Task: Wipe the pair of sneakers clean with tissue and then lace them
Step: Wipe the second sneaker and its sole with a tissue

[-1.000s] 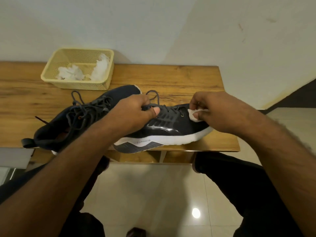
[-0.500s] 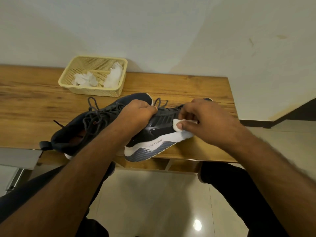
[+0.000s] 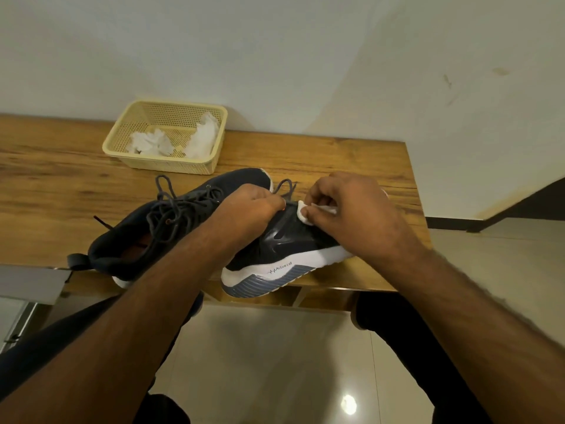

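Observation:
Two dark navy sneakers with white soles lie on the wooden table [image 3: 351, 154]. The near sneaker [image 3: 284, 252] is tipped on its side at the table's front edge, sole facing me. My left hand [image 3: 247, 209] grips its upper around the laces. My right hand [image 3: 351, 215] pinches a small white tissue [image 3: 305, 214] and presses it on the glossy side panel near the toe. The other sneaker [image 3: 146, 237] lies to the left behind my left forearm, its grey laces loose and tangled.
A cream plastic basket [image 3: 134, 123] holding crumpled white tissues stands at the back of the table against the wall. Below the table edge are my dark-trousered knees and a shiny tiled floor [image 3: 269, 362].
My right hand with the tissue has slid up from the white sole edge onto the dark side panel. The camera view shifted slightly; my left hand keeps its hold.

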